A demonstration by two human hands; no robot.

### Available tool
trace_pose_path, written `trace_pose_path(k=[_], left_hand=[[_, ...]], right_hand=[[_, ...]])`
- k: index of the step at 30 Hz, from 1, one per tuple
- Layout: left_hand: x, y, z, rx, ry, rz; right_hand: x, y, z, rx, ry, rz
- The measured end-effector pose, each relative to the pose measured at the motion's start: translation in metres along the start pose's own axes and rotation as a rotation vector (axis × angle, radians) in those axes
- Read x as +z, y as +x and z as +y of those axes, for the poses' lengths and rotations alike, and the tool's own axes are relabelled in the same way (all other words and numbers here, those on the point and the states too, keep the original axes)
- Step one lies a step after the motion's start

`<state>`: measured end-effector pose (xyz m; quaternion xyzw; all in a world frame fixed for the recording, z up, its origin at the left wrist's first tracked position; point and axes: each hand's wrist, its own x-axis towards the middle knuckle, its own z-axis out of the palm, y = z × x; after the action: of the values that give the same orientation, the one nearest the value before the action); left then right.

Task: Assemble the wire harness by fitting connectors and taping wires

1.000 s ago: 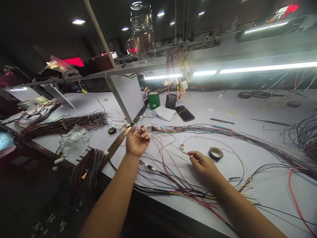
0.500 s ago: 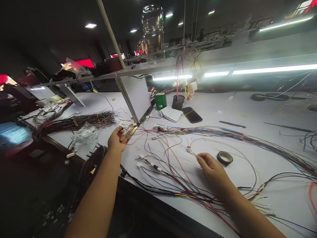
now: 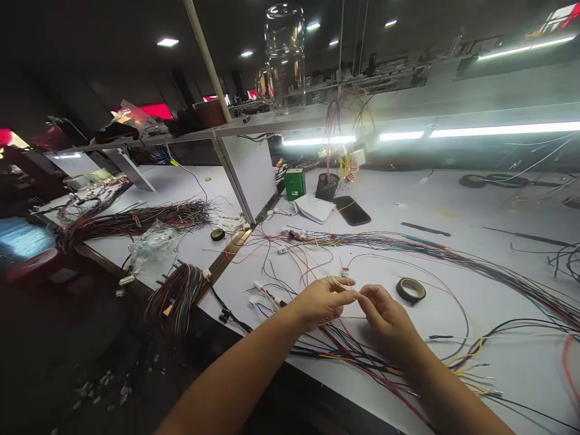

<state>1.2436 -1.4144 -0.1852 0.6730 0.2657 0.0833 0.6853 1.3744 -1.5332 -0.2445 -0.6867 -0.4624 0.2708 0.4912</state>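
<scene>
Over the middle of the bench my left hand and my right hand meet with their fingertips almost touching. Both pinch thin pale wires; the exact spot where they grip is partly hidden by the fingers. Just beyond the fingertips lies a small white connector with an orange-red part. A roll of dark tape lies to the right of my right hand. Below my wrists, a bundle of black and red wires crosses the bench, and white plugs lie left of my left hand.
A long multicoloured wire bundle runs across to the right edge. Farther back are a phone, folded white paper, a green box and a black mesh cup. Left lie another tape roll and a plastic bag.
My left hand has come right from beside the divider post to my right hand, uncovering the tape roll at the left. My right hand has stayed almost in place.
</scene>
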Motion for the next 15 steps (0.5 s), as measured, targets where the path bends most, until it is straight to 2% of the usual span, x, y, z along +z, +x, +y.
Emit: trace_pose_path(k=[2, 4, 6, 7, 10, 15], left_hand=[[0.01, 0.006, -0.005, 0.059, -0.171, 0.049], [0.011, 0.009, -0.004, 0.12, -0.291, 0.136], [0.0, 0.014, 0.003, 0.151, -0.383, 0.248], [-0.011, 0.016, 0.009, 0.164, -0.424, 0.307], [-0.065, 0.028, 0.031, 0.204, -0.52, 0.522], [-0.182, 0.039, 0.075, 0.162, -0.461, 0.808]], right_hand=[[-0.002, 0.001, 0.0, -0.036, 0.007, -0.033], [-0.005, 0.001, 0.0, -0.022, 0.011, -0.065], [-0.008, 0.001, 0.0, 0.001, -0.001, -0.096], [-0.01, 0.001, 0.0, 0.006, -0.023, -0.113], [-0.011, 0.001, 0.0, 0.009, -0.123, -0.158], [-0.009, 0.002, -0.001, 0.05, -0.209, -0.222]])
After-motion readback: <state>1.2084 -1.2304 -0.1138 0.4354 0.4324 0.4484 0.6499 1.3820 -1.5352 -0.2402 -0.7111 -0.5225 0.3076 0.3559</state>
